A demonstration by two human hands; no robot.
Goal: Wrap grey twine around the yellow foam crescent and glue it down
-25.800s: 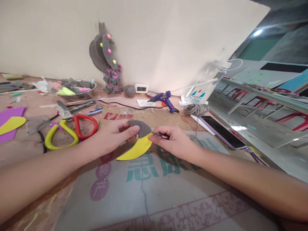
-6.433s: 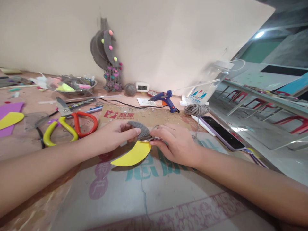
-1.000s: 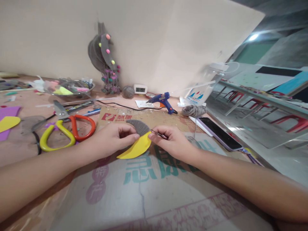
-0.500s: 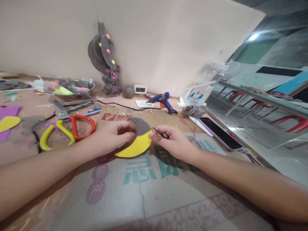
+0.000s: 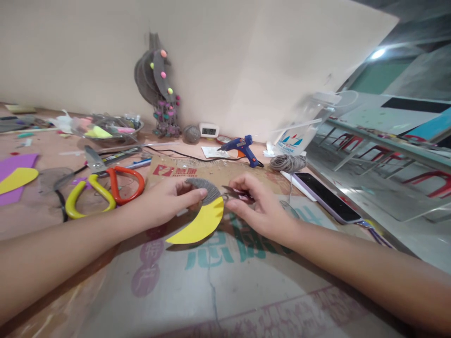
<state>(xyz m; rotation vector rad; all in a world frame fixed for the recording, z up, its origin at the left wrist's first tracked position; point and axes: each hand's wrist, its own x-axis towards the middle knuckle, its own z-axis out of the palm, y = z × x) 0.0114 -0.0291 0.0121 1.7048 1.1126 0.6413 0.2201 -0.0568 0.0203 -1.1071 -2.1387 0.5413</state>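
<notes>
A yellow crescent [image 5: 202, 223], with its upper part wrapped in grey yarn [image 5: 207, 188], is tilted above the cardboard. My left hand [image 5: 172, 199] pinches the wrapped part, its thumb on the yarn. To the right of the crescent, my right hand [image 5: 259, 206] grips a small dark, flat piece with a pointed end [image 5: 239, 194]; its exact kind is unclear. The piece's tip is close to the crescent's right edge. A skein of grey yarn [image 5: 288, 162] lies beyond my right hand, a strand hanging from it.
Scissors with yellow and red handles [image 5: 112, 190] lie at left. Behind the hands are a blue glue gun [image 5: 244, 149], a small clock [image 5: 209, 130] and a yarn ball [image 5: 190, 134]. A phone [image 5: 327, 197] rests at the right. Printed cardboard [image 5: 169, 291] covers the table.
My right hand has moved slightly away from the crescent's edge. My left thumb now presses on the wrapped part, and the crescent has turned, showing more yellow. The view has shifted slightly.
</notes>
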